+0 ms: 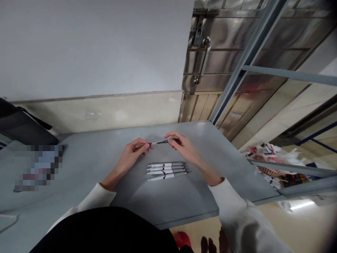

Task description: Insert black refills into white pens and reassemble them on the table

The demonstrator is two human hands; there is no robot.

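Observation:
Above the grey table, my left hand (137, 147) pinches one end of a slim pen refill (155, 143) between thumb and fingertips. My right hand (180, 142) is closed on a dark pen part (165, 141), its index finger raised a little. The refill and the dark part lie in one line and meet between the hands; how far one sits inside the other is too small to tell. Just below the hands, several white pens (164, 170) with dark tips lie side by side, tips to the right.
A black case (23, 121) stands at the left, near a blurred flat item (39, 168). The wall (105, 109) borders the table's far edge. A grey metal post (237, 80) rises at the right corner, before a steel door (216, 45). Baskets with bags (273, 154) sit right.

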